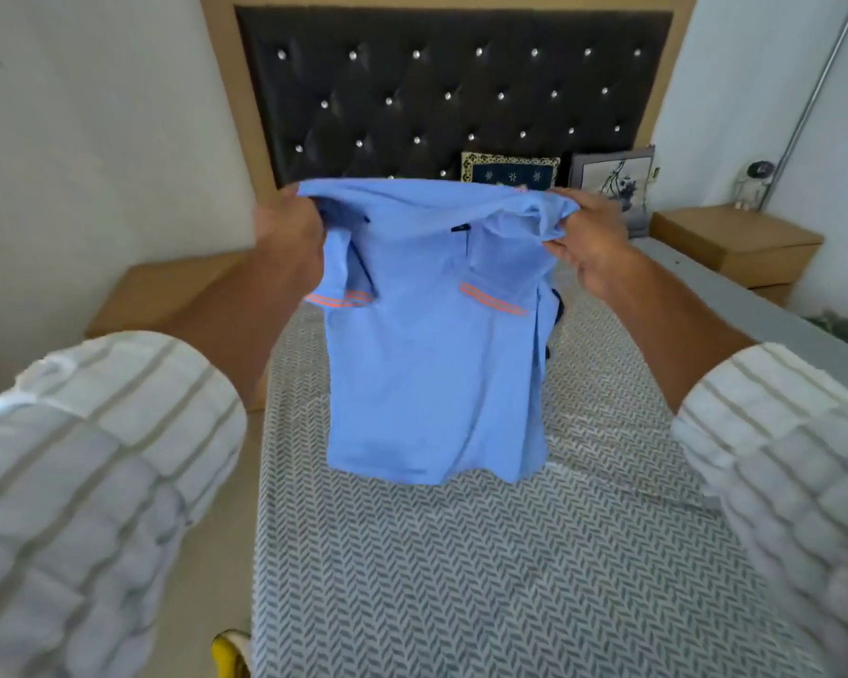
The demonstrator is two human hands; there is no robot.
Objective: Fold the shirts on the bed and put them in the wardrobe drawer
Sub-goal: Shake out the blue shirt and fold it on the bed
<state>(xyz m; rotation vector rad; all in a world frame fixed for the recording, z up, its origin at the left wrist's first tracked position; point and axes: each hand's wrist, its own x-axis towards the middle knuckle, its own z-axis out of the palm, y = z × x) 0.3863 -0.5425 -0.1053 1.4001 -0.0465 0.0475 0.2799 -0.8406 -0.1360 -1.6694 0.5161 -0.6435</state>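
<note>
A light blue polo shirt (432, 364) with orange stripes on its sleeve ends hangs in the air above the bed (485, 570). My left hand (292, 232) grips its left shoulder and my right hand (591, 237) grips its right shoulder, both at chest height. The sleeves lie folded inward against the body of the shirt. Its hem hangs just over the grey patterned bedsheet. A dark garment (556, 305) peeks out behind the shirt's right edge; most of it is hidden.
A black tufted headboard (451, 90) stands at the far end with two cushions (510, 171) against it. Wooden nightstands sit at the left (167, 291) and right (735, 247) of the bed. A yellow object (231, 650) lies on the floor at bottom left.
</note>
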